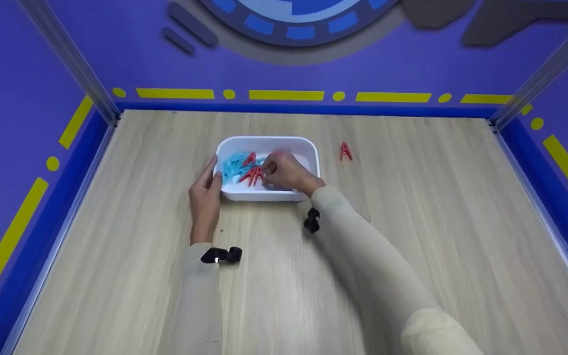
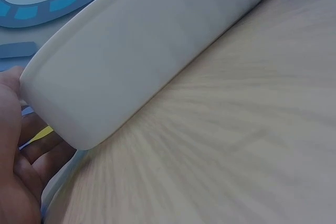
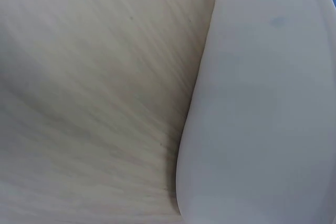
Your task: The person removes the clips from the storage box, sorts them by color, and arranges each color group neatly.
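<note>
The white box (image 1: 264, 195) holds light-blue clothespins (image 1: 233, 166) in its left part and red clothespins (image 1: 253, 174) near the middle. At the box's left end, the left hand (image 1: 205, 202) grips the wall, its thumb at the rim and its fingers along the outside. The left wrist view shows this hand (image 2: 21, 166) against the corner of the box (image 2: 121, 61). Inside the box is the right hand (image 1: 288, 173), fingers bent down beside the red clothespins; whether they pinch one cannot be told. Only the box's outer wall (image 3: 257, 108) shows close up in the right wrist view.
A single red clothespin (image 1: 345, 152) lies on the wooden table (image 1: 412, 197), to the right of the box. Blue panels with yellow markings (image 1: 286, 95) stand along the table's back and sides, joined by metal posts at the rear corners.
</note>
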Action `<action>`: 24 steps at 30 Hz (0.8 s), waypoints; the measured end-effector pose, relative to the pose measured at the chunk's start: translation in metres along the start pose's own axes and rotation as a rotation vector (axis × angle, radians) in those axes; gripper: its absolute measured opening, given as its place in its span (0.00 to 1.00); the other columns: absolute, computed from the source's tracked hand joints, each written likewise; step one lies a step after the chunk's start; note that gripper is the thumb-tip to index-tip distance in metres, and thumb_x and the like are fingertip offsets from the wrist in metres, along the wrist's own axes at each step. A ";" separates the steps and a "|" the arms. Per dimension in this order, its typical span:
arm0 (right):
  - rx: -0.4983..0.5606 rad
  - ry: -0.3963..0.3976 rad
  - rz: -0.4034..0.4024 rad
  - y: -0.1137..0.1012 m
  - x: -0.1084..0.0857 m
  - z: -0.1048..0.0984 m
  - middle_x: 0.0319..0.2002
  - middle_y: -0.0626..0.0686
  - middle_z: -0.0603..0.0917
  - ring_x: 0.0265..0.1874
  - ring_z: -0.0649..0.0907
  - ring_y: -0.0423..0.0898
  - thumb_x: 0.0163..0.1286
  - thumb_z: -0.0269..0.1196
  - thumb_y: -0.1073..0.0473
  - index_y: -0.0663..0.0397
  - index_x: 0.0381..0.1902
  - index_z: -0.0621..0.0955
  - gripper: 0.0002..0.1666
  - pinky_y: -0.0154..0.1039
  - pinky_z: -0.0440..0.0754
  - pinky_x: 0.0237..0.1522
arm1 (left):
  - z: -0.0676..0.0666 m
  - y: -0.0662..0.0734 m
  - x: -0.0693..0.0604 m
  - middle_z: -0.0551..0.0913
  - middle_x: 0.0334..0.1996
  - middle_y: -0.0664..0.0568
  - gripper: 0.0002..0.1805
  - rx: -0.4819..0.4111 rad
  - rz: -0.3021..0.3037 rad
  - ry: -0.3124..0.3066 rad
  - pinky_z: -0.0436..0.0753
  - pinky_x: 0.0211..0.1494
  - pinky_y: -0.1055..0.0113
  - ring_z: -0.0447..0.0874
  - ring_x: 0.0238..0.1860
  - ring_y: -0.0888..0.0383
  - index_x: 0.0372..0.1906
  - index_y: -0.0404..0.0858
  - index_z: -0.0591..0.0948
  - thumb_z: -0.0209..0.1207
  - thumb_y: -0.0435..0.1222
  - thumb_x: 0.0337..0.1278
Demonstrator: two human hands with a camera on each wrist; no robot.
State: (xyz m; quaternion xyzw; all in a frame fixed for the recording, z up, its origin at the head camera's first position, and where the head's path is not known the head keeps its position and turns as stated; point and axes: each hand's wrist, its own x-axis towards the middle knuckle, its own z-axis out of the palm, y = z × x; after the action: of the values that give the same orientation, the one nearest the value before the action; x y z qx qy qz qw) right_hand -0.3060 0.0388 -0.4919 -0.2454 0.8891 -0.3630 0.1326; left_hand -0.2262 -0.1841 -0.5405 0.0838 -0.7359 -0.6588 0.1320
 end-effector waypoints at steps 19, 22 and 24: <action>-0.078 0.049 -0.005 0.001 -0.003 -0.007 0.41 0.59 0.88 0.41 0.84 0.48 0.65 0.66 0.76 0.68 0.44 0.87 0.10 0.42 0.86 0.47 | 0.000 -0.005 0.001 0.71 0.77 0.58 0.24 0.012 0.048 0.003 0.65 0.79 0.66 0.62 0.78 0.67 0.77 0.54 0.75 0.56 0.42 0.82; -0.083 0.057 0.022 0.000 -0.004 -0.007 0.40 0.58 0.88 0.40 0.84 0.48 0.68 0.68 0.73 0.66 0.43 0.87 0.07 0.41 0.86 0.47 | 0.000 -0.005 0.001 0.71 0.78 0.58 0.24 0.016 0.036 0.000 0.65 0.79 0.66 0.62 0.78 0.67 0.77 0.54 0.75 0.56 0.42 0.82; -0.075 0.050 0.051 -0.001 -0.004 -0.007 0.39 0.55 0.87 0.39 0.83 0.47 0.71 0.69 0.68 0.64 0.44 0.87 0.06 0.41 0.85 0.46 | 0.001 -0.004 0.002 0.70 0.78 0.58 0.24 0.020 0.031 0.001 0.65 0.79 0.67 0.62 0.78 0.67 0.77 0.54 0.75 0.56 0.43 0.83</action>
State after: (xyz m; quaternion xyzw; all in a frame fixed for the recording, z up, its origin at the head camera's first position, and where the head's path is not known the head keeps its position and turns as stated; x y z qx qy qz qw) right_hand -0.3049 0.0442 -0.4859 -0.2181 0.9112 -0.3317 0.1102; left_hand -0.2283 -0.1845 -0.5445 0.0740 -0.7438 -0.6491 0.1415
